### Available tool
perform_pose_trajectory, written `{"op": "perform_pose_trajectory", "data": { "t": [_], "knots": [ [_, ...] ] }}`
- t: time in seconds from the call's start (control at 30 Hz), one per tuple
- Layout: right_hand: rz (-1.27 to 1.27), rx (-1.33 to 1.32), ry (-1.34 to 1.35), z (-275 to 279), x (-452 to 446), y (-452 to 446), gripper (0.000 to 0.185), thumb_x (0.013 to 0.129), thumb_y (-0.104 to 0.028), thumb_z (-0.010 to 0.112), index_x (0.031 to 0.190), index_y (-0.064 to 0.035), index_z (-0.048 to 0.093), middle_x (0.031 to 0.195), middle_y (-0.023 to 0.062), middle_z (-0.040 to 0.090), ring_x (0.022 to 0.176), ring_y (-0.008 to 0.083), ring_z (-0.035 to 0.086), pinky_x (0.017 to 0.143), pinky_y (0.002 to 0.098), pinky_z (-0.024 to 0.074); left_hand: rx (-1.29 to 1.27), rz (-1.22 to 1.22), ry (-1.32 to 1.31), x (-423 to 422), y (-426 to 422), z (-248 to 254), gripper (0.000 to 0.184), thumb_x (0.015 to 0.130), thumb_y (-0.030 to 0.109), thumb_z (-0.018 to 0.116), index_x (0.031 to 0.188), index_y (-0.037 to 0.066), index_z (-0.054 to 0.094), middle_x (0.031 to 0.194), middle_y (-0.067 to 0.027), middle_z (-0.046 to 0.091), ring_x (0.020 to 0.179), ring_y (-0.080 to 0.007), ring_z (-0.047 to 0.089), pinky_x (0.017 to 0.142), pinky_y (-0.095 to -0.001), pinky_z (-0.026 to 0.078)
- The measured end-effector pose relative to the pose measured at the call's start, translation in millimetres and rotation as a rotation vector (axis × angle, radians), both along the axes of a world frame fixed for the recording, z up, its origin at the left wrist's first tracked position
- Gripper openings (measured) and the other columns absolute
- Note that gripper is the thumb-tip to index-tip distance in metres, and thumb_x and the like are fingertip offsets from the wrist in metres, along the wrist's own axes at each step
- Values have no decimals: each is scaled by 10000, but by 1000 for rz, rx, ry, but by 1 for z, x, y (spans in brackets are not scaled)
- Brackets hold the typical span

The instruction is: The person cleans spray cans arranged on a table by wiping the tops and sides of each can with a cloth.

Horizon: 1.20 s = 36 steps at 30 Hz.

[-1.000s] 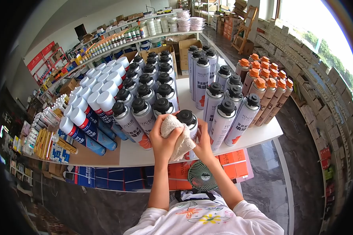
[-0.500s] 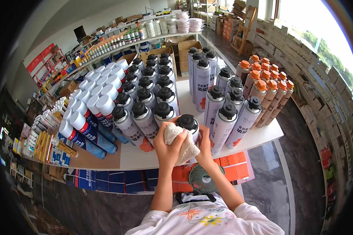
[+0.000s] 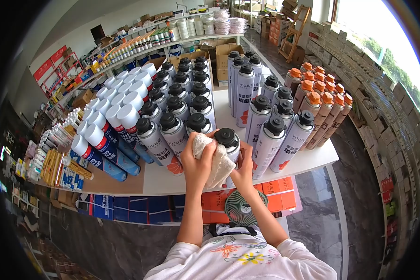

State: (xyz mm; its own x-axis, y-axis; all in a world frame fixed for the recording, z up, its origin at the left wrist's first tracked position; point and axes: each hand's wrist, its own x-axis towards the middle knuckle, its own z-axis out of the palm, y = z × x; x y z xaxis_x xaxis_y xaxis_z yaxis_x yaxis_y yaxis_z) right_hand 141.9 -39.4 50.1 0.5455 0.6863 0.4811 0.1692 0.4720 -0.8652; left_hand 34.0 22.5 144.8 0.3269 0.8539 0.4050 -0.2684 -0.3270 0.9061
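My left hand [image 3: 197,161] is closed on a cream cloth [image 3: 220,169], which it presses against the left side of a black-capped spray can [image 3: 228,139]. Around the right side of the same can wrap the fingers of my right hand [image 3: 243,169]. The can stands at the front of the white table, its lower part mostly hidden by cloth and hands. Rows of similar black-capped cans [image 3: 155,142] are to the left of it. Another group of black-capped cans [image 3: 270,142] stands just to the right.
White-capped blue cans [image 3: 111,158] fill the table's left part. Orange-capped brown cans [image 3: 311,109] stand at the right. A green fan [image 3: 244,206] and orange boxes [image 3: 279,192] are below the table's front edge [image 3: 312,168]. Open cardboard boxes [image 3: 226,58] lie behind.
The camera view has shifted slightly. Both hands remain around the same can, and the cloth's folds have changed a little against its side.
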Motion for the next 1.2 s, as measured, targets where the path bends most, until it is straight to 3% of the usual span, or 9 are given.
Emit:
{"op": "perform_pose_trajectory", "data": {
  "t": [0.07, 0.4, 0.47, 0.53, 0.63, 0.73, 0.77, 0.9, 1.2],
  "knots": [
    [-105, 15, -86, 4, -1, 0, 685, 803, -109, 801, 1348, 14, 405, 1262, 187, 557, 1132, 265, 607, 959, 382, 495, 92, -17, 55, -2, -2, 3, 83, 884, 59, 625, 908, -8, 582, 984, -63, 717, 759, -60, 556, 695, -239, 470],
    [-153, -37, -108, 8, -2, -2, 695, 791, -127, 821, 1336, 17, 414, 1279, 191, 573, 1128, 285, 625, 962, 399, 497, 133, 36, 44, 1, 10, -3, 84, 893, 46, 596, 943, -21, 600, 1007, -91, 740, 764, -72, 595, 697, -260, 493],
    [-127, -51, -129, 7, 4, -3, 711, 779, -158, 843, 1325, 14, 422, 1283, 185, 577, 1132, 287, 625, 978, 400, 489, -7, 19, -155, 2, 7, -16, 78, 896, 54, 584, 930, -16, 573, 1065, -132, 733, 848, -95, 630, 760, -261, 506],
    [-109, -56, -147, 19, 9, -5, 727, 767, -188, 864, 1315, 11, 429, 1286, 178, 581, 1136, 288, 626, 995, 401, 482, -121, 71, -298, 0, 0, -18, 83, 869, 63, 541, 916, -3, 521, 1098, -234, 697, 969, -299, 701, 856, -349, 553],
    [-7, -129, -104, 23, 16, -11, 910, 704, -385, 895, 1356, 6, 394, 1286, 174, 586, 1206, 295, 587, 1072, 431, 431, -136, 120, -335, -15, 4, -19, 97, 866, 70, 520, 934, 7, 495, 1088, -260, 684, 926, -337, 716, 786, -371, 587],
    [103, -198, -154, 27, 34, -15, 1031, 721, -387, 884, 1484, -48, 280, 1259, 114, 557, 1211, 229, 545, 1095, 429, 397, -127, 159, -336, -26, 3, -11, 111, 863, 74, 516, 950, 9, 495, 1082, -262, 679, 932, -343, 716, 798, -378, 585],
    [165, -181, -141, 30, 39, -17, 1002, 775, -395, 843, 1495, 14, 278, 1371, 183, 532, 1299, 308, 516, 1134, 460, 371, -124, 159, -334, -29, 0, -7, 124, 860, 80, 515, 960, 10, 494, 1077, -262, 677, 931, -349, 716, 799, -387, 584],
    [459, -234, -36, 39, 48, -18, 873, 867, -325, 781, 1528, -15, 303, 1473, 182, 461, 1381, 262, 439, 1151, 451, 346, -160, 117, -331, -34, -9, -4, 128, 856, 87, 516, 956, 9, 497, 1079, -262, 677, 931, -353, 715, 800, -398, 584],
    [83, -149, -218, 29, 26, -22, 766, 828, -333, 816, 1394, 9, 429, 1313, 202, 594, 1258, 325, 561, 1067, 441, 425, -105, 82, -238, -29, -12, -13, 133, 856, 85, 541, 952, -6, 522, 1077, -260, 685, 1000, -344, 687, 829, -391, 555]
  ]
}}
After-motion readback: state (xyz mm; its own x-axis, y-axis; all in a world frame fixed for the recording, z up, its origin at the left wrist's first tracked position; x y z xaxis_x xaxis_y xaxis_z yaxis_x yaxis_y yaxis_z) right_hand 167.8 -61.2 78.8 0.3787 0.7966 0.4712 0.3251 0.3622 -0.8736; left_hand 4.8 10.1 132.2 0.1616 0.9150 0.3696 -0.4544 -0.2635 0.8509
